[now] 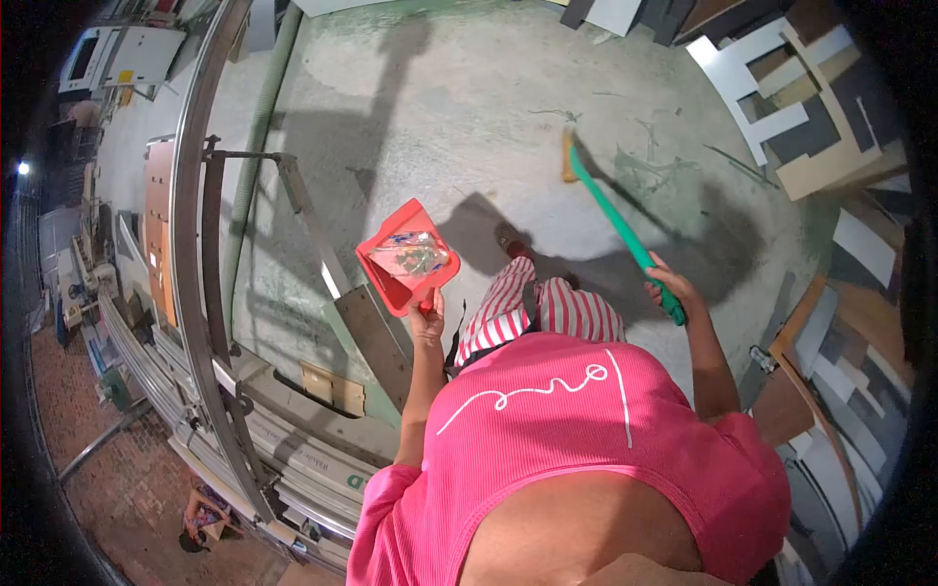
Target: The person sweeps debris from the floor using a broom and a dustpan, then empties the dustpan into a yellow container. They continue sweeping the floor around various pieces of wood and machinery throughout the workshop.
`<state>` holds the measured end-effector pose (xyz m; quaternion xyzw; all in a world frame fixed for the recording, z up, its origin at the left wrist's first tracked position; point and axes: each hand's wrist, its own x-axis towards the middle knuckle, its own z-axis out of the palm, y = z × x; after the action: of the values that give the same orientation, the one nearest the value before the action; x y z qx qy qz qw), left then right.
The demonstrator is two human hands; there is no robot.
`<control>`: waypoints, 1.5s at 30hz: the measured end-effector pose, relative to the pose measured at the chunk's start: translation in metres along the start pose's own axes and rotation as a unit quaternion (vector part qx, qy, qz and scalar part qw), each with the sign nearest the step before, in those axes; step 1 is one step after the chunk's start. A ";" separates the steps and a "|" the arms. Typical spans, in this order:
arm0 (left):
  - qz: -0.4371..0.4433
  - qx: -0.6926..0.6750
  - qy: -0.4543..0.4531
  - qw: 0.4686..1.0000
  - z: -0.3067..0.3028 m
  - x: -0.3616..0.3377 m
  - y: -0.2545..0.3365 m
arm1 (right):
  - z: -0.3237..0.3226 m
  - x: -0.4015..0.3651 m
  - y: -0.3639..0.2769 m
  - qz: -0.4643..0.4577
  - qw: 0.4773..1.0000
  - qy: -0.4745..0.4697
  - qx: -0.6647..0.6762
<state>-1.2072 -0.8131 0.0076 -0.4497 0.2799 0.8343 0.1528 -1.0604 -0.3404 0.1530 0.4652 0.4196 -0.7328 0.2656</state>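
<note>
My left hand (pixel 427 317) is closed round the short handle of a red dustpan (pixel 382 280). Crumpled clear plastic and small bits of litter (pixel 418 256) lie in the pan, which is held off to my left. In my right hand (pixel 673 285) is the green handle of a hand broom (pixel 618 223), gripped near its end. The broom reaches forward, with its yellowish bristles (pixel 569 158) at the concrete floor (pixel 469 107). Thin scraps of debris (pixel 650 161) lie on the floor just right of the bristles.
A metal machine frame (pixel 195 176) with a rail runs along my left side, beside a ribbed hose (pixel 262 146). Board offcuts (pixel 782 107) are piled at the far right, and more panels (pixel 831 361) lean closer on the right. At lower left, another person (pixel 203 518) is on the brick paving.
</note>
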 end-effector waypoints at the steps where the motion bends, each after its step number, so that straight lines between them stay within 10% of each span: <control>1: 0.002 -0.004 0.001 1.000 0.003 0.001 0.006 | 0.018 0.008 -0.007 0.001 1.000 -0.002 -0.004; 9: 0.016 -0.068 0.002 0.998 0.005 0.005 0.053 | 0.200 0.165 -0.056 0.038 0.936 -0.346 -0.059; 16: 0.031 -0.105 0.026 0.994 -0.011 0.001 0.074 | 0.314 0.317 -0.065 0.031 0.941 -0.289 -0.175; 23: 0.025 -0.101 0.056 0.993 -0.021 0.015 0.081 | 0.190 0.264 -0.122 0.011 0.997 -0.049 -0.063; 31: -0.008 -0.046 0.020 0.999 0.006 0.060 0.087 | 0.020 0.181 -0.074 0.049 0.956 -0.075 0.278; 39: 0.001 -0.008 -0.038 0.999 0.079 0.070 0.089 | 0.072 0.090 -0.064 -0.090 0.977 0.012 0.193; 45: -0.033 -0.006 -0.053 0.998 0.084 0.100 0.094 | 0.125 0.151 -0.082 -0.020 0.972 -0.124 0.197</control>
<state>-1.3654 -0.8367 -0.0086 -0.4146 0.2510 0.8533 0.1924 -1.2463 -0.4059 0.0731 0.4050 0.2400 -0.8584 0.2036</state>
